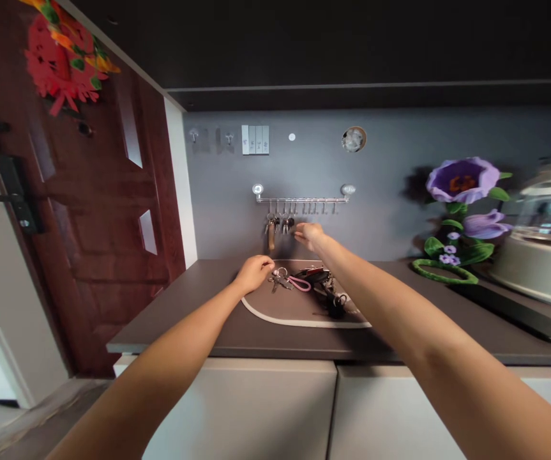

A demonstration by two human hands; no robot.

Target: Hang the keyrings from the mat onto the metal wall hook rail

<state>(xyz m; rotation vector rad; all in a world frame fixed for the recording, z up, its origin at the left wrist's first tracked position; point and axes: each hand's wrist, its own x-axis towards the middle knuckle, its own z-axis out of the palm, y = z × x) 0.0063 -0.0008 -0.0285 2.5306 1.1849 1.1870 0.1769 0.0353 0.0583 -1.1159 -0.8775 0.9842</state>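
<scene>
My left hand (255, 272) is low over the left side of the tray (294, 319), its fingers curled together. Whatever they might hold is hidden. Right beside those fingertips is a bunch of keys (282, 280) with a pink strap (300, 283); I cannot tell whether they touch. My right hand (310, 236) is raised in front of the wall, its fingers stretched out and nothing visible in them. Just left of it, keys (286, 223) and a brown key fob (271, 235) hang from a clear hook rail (304, 200). More dark keys (335, 303) lie on the tray, partly behind my right forearm.
A dark shelf (352, 51) overhangs the counter (184, 319). On the right are purple fabric flowers (464, 182), a flat black object (519, 313) and a clear-topped appliance (538, 255). Left stands a dark red door (98, 223). White cabinets (256, 402) are below.
</scene>
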